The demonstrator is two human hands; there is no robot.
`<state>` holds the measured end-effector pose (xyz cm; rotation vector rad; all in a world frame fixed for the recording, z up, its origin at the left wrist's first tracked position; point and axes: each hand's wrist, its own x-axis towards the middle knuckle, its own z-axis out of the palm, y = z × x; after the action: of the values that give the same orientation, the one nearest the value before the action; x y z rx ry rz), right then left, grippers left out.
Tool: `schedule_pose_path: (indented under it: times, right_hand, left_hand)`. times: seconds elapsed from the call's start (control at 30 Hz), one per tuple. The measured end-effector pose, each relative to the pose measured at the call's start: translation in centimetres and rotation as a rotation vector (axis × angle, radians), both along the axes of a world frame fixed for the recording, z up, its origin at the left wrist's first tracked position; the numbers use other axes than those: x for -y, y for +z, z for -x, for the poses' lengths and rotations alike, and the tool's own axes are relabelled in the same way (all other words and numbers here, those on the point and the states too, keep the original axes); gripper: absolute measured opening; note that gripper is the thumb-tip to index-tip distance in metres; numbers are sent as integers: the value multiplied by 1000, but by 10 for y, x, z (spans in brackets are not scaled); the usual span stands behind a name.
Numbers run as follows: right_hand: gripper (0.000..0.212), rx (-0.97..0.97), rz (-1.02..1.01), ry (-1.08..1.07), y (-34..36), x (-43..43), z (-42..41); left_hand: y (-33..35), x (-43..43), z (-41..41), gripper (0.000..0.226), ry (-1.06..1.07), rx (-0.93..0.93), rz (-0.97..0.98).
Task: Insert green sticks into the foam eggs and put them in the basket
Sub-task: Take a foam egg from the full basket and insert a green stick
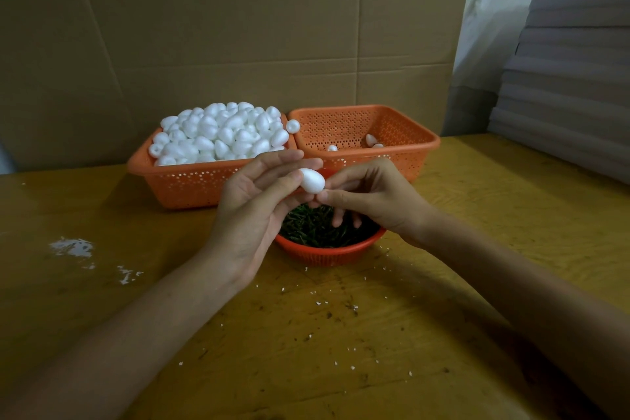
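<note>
Left hand (252,204) pinches egg (312,180), thumb against fingers. Right hand (375,196): thumb, forefinger closed at egg's end; on what, cannot tell. Stick bowl (327,254) beneath both hands. Full basket (177,182) beyond left hand.

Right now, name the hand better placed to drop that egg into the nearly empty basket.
Left, probably: the left hand grips the egg just before the basket; the right hand only pinches its tip.

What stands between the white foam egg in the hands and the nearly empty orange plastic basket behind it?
Nothing visible. The white foam egg, held in the left hand with the right hand touching its lower end, is just in front of the open-topped orange plastic basket.
</note>
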<state>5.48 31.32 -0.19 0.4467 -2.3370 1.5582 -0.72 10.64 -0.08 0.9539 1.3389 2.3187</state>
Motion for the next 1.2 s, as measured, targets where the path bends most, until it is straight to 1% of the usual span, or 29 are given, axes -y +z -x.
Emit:
schedule_pose_path:
  times: [0.2,0.4,0.5,0.73,1.0,1.1,1.2]
  right_hand:
    - [17,-15,-80,-22,-2,2,1]
    - [18,-26,-104,-28,0,6,-1]
    - [16,-33,-111,-22,0,9,-4]
    - [15,-42,-151,-48,-1,10,-3]
    - [25,0,-125,-16,4,9,-7]
    - [21,10,-113,2,5,9,-10]
    - [19,2,-4,-40,8,6,-11]
  left_hand:
    - [-1,1,-1,32,-10,-57,54]
    - [-2,2,-2,46,15,-142,116]
    - [-3,2,-2,44,37,-186,135]
    - [-2,3,-5,42,65,-209,160]
    - [-3,1,-7,40,141,-186,202]
    - [-2,3,-6,42,128,-170,189]
    - [-2,2,-8,52,146,-180,185]
